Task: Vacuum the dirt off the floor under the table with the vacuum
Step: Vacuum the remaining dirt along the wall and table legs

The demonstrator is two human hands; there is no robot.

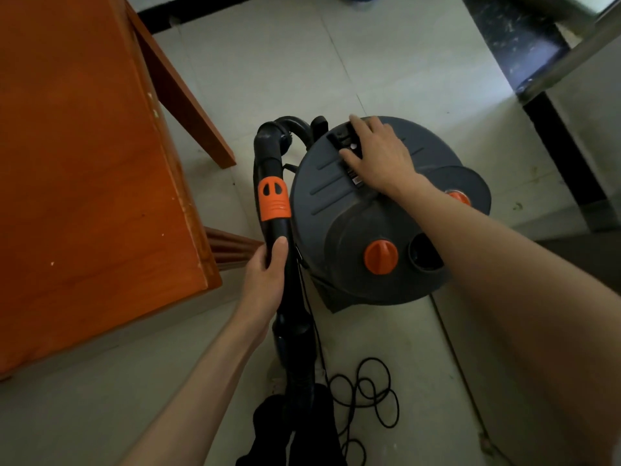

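Standing on the tiled floor [386, 55] just beside the wooden table [84, 163], the grey canister vacuum [353, 223] appears to be at the switching-on stage. The right hand [379, 156] lies on its lid, fingers loosely spread over the black switch panel [346, 142]. The left hand [265, 274] wraps its fingers round the black wand [272, 203]. Next, judging by this, press the switch, then steer the wand under the table, minding the coiled cord [366, 388].

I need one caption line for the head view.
Left hand grips black vacuum wand; right hand rests on grey round vacuum canister.
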